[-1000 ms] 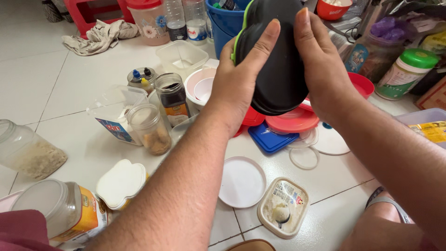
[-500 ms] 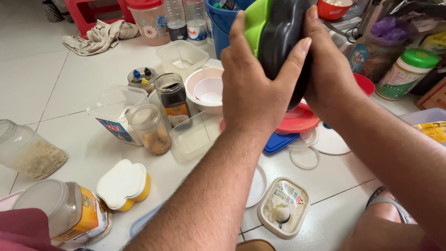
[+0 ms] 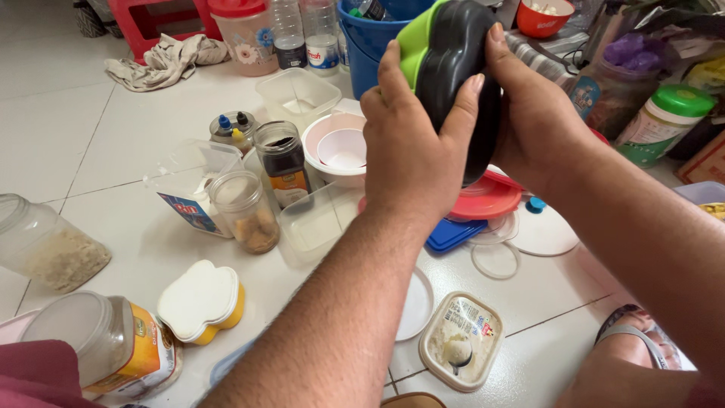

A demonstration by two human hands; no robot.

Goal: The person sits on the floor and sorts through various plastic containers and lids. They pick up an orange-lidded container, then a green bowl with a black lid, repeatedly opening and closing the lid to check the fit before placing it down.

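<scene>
I hold a black container with a green lid up in the air, turned on its edge, above the tiled floor. My left hand wraps its near side, thumb across the black shell and fingers on the green lid. My right hand grips the far side, fingers over the top. Below the hands lie a red lid and a blue lid.
Jars, a dark spice jar, a pink-and-white bowl, clear tubs, white lids, a yellow box with a white lid, a blue bucket and a green-capped jar crowd the floor. A cloth lies far left.
The container has turned from its black face towards me onto its edge, showing the green lid. My left hand shifted from the black face to gripping the lid side.
</scene>
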